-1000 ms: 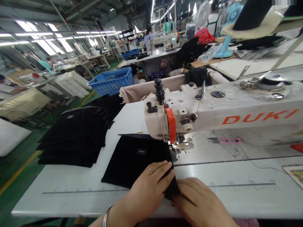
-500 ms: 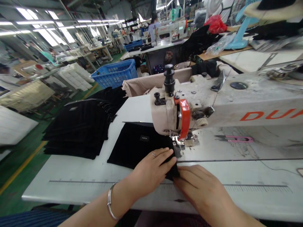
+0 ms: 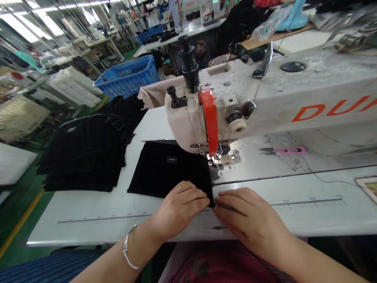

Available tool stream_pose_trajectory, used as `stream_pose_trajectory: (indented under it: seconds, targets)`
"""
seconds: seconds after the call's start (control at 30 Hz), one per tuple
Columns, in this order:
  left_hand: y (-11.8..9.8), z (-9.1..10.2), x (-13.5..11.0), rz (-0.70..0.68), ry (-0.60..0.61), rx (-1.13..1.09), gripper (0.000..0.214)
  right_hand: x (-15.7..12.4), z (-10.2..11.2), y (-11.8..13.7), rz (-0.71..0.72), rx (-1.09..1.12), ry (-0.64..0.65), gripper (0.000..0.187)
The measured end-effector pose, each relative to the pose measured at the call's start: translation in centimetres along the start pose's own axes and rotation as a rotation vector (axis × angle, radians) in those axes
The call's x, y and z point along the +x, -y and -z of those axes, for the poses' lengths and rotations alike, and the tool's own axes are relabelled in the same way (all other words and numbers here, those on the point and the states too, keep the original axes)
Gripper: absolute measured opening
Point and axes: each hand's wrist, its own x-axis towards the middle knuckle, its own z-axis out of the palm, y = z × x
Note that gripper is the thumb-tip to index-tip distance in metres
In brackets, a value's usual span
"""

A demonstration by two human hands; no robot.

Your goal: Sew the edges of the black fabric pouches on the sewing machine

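A black fabric piece (image 3: 156, 173) with a small dark label (image 3: 171, 159) lies flat on the machine table, its right edge beside the presser foot (image 3: 220, 158) of the sewing machine (image 3: 265, 106). My left hand (image 3: 184, 206) is closed over its near right corner, fingertips pressed together on the cloth. Just right of that corner, my right hand (image 3: 247, 216) is closed with its fingertips at the cloth's edge. Something narrow and dark shows between the right fingers, too hidden to name.
A stack of black fabric pieces (image 3: 82, 153) sits at the table's left. Pink-handled thread snips (image 3: 290, 150) lie under the machine arm. A ruler scale (image 3: 309, 204) runs along the front of the table (image 3: 97, 232). Behind stands a blue plastic basket (image 3: 129, 76).
My left fingers have drawn together from lying flat on the cloth toward its near right corner. The right fingertips have shifted slightly off the corner. The head view has tilted down.
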Motion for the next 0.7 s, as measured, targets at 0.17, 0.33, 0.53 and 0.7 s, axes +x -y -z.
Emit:
stream_pose_trajectory:
  seconds: [0.17,0.33,0.53,0.7]
  targets:
    - [-0.2,0.2,0.4,0.022,-0.044,-0.038,0.021,-0.1,-0.1,0.0,-0.003,0.005,-0.011,0.02]
    - [-0.5,0.4,0.5,0.056,-0.05,-0.028,0.021,0.0,-0.2,0.0,-0.001,0.001,-0.024,0.02]
    - [-0.7,0.5,0.5,0.009,0.092,0.087,0.017,0.3,0.0,0.1,0.026,-0.041,0.003,0.022]
    - [-0.3,0.3,0.0,0.023,0.073,0.087,0.017,1.1,0.4,0.1,0.065,-0.05,-0.013,0.02]
